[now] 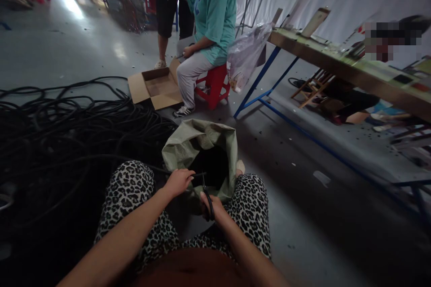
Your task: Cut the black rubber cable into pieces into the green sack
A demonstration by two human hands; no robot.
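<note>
Between my knees stands an open woven sack (pixel 182 143), its rim folded outward and its inside dark. My left hand (pixel 179 182) is closed around a black rubber cord (pixel 199 174), whose end pokes out past my fingers over the sack's mouth. Scissors with black handles (pixel 209 204) are in my right hand (pixel 213 206), the blades pointing up at the cord's end. Whether the blades touch the cord, I cannot tell. What lies deep in the sack is too dark to make out.
Loose coils of black cord (pixel 67 116) cover the floor on the left. Ahead are an open cardboard box (pixel 138 88) and a person in a teal shirt (pixel 215 13) on a red stool (pixel 215 87). A long table (pixel 336 65) with blue legs runs along the right.
</note>
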